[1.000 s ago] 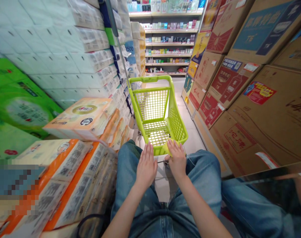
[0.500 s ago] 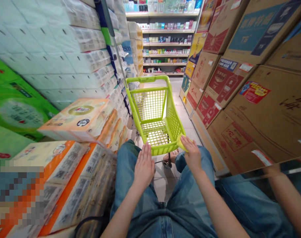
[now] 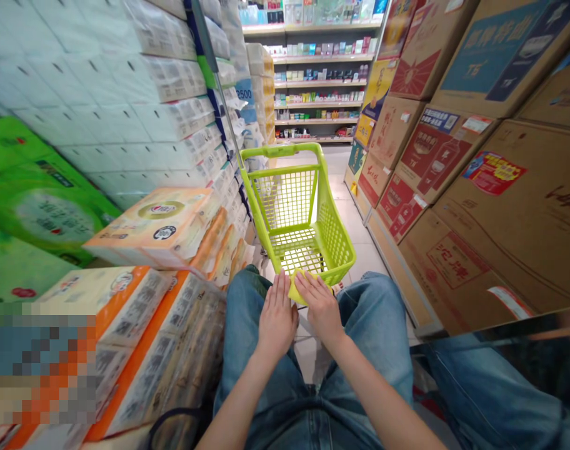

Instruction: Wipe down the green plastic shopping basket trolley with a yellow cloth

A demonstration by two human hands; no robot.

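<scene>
A lime-green plastic shopping trolley [image 3: 313, 187] stands in the aisle just ahead of my knees, its basket empty. My right hand [image 3: 320, 307] presses a small yellow cloth [image 3: 297, 289] against the near rim of the basket, fingers laid over the cloth. Beside it, my left hand [image 3: 276, 314] rests flat on my left knee with fingers stretched out, holding nothing, its fingertips close to the trolley's rim. I am low down, in blue jeans [image 3: 374, 312].
Stacked packs of tissue paper [image 3: 154, 225] fill the left side. Large cardboard cartons [image 3: 491, 187] are stacked along the right. The tiled aisle floor [image 3: 355, 231] runs on to shelves of small goods [image 3: 320, 81] at the far end.
My right hand has slid the yellow cloth from the trolley's near right corner leftward to the middle of the near rim. The left hand has stayed on my knee.
</scene>
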